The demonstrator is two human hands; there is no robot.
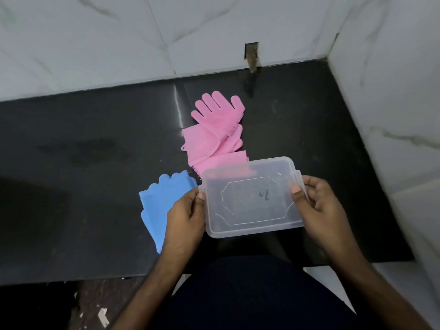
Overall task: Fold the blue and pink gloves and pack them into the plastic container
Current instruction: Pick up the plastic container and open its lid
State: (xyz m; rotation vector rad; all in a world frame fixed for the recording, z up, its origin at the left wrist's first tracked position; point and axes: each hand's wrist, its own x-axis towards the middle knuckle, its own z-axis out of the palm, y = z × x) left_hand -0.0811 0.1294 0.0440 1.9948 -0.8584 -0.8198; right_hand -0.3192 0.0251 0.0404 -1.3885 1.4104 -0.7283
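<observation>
Clear plastic container, lid on, is held above the black table, left hand and right hand each clamped on an end. Pink gloves lie unfolded behind it, blue gloves just left.

Wide bare counter left of the pink gloves, open to a reach from the front edge. Bare strip too on the right, between gloves and side wall, narrowing toward the back corner. Back wall closing off the far edge, with a small notch at its foot just behind the pink gloves. Blue gloves near the front, partly under the left hand. Container held at both ends by left and right hand, covering the near cuffs of the pink gloves and blocking the middle approach from the front.
</observation>
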